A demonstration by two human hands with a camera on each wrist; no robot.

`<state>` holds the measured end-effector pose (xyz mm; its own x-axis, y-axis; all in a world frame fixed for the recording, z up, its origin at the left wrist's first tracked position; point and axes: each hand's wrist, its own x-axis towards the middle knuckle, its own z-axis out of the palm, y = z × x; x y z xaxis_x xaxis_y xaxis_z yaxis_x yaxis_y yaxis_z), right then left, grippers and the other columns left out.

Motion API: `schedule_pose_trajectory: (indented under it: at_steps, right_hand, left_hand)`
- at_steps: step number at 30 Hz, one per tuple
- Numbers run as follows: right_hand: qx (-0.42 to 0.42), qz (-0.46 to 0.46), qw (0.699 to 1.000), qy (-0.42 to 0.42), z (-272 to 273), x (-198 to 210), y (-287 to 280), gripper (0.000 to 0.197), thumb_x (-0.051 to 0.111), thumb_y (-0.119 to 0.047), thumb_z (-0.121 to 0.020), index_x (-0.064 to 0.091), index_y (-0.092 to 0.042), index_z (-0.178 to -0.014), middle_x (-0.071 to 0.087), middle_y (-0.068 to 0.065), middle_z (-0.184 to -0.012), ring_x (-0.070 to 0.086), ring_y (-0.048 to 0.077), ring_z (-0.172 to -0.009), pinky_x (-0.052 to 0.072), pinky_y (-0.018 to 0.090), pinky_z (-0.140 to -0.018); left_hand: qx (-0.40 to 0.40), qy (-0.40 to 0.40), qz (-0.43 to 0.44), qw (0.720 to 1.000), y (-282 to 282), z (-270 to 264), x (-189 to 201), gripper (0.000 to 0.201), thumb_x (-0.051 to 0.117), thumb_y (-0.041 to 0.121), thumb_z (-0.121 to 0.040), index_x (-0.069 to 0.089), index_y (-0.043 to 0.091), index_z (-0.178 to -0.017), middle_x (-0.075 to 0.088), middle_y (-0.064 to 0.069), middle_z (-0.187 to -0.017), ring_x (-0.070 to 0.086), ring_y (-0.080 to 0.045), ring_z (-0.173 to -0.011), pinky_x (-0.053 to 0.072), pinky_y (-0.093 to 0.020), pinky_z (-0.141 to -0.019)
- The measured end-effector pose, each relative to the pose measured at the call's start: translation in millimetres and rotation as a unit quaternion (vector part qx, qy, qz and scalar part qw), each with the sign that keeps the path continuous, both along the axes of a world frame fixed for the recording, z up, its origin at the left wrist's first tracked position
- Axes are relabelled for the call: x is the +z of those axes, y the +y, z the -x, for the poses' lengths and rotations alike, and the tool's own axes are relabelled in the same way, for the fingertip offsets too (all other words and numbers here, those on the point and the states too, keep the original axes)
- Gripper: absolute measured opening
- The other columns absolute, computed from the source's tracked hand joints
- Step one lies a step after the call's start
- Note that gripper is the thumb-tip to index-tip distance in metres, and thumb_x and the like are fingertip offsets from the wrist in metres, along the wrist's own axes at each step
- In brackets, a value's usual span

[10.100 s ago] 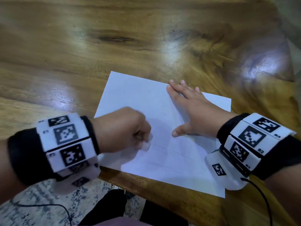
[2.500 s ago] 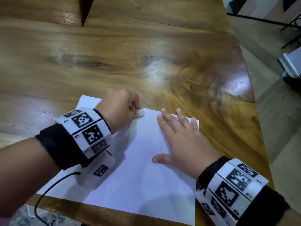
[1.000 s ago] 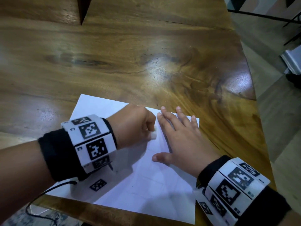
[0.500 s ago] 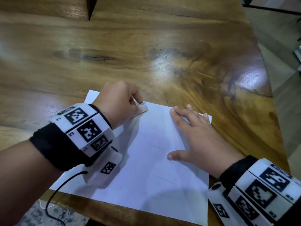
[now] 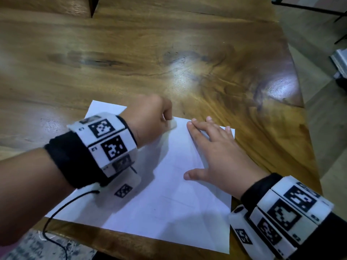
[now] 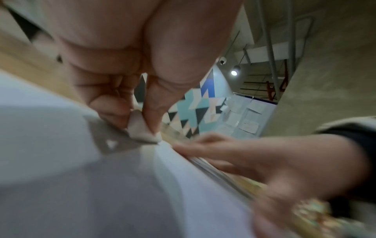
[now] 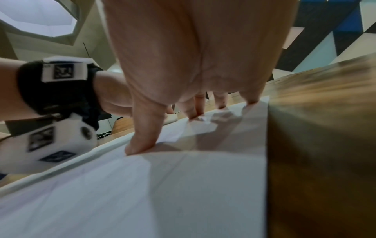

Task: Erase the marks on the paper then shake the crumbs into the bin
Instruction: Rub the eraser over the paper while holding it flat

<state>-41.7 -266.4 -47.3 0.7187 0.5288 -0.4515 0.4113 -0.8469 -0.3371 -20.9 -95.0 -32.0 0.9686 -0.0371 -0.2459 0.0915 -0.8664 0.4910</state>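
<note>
A white sheet of paper [image 5: 169, 207] lies at the near edge of the wooden table [image 5: 131, 53], with faint pencil lines still on it. My left hand [image 5: 150, 119] pinches a small white eraser [image 5: 171, 124] between thumb and fingers and presses it on the paper's far edge. The left wrist view shows the eraser [image 6: 140, 128] down on the paper [image 6: 81, 177]. My right hand [image 5: 212, 156] lies flat with straight, spread fingers on the sheet's right part and holds it down. In the right wrist view the fingertips [image 7: 140, 145] press the paper [image 7: 162, 193].
The table's right edge [image 5: 300, 128] drops to a grey floor. Part of a grey object [image 5: 339, 62] stands on the floor at far right. A patterned rug [image 5: 47, 248] shows below the near table edge. No bin is in view.
My left hand keeps rubbing the eraser back and forth along the paper's far edge; it has slid right, nearer the right fingertips. The right hand stays flat on the sheet.
</note>
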Motion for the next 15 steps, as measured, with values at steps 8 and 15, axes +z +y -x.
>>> schedule_pose_trajectory:
  at_steps: [8,15]
  right_hand:
    - [0.003,0.005,1.0,-0.003,0,1,0,0.107,0.065,-0.056,-0.074,-0.007,-0.027,-0.148,-0.004,-0.016,-0.152,-0.019,0.012,-0.142,-0.01,0.043,-0.117]
    - [-0.003,-0.003,1.0,-0.001,1,1,0,0.107,0.065,-0.055,-0.073,-0.006,-0.028,-0.148,-0.004,-0.017,-0.152,-0.02,0.01,-0.142,-0.012,0.041,-0.117]
  left_hand:
    - [-0.022,-0.008,0.013,1.0,-7,-6,4,0.01,0.062,0.014,-0.078,0.066,0.009,-0.086,0.049,0.007,-0.062,0.05,-0.018,-0.07,0.024,-0.02,-0.053]
    - [-0.075,0.031,0.022,0.997,-15,1,2,0.012,0.06,0.013,-0.077,0.067,0.011,-0.086,0.044,0.015,-0.056,0.053,-0.015,-0.068,0.036,-0.021,-0.063]
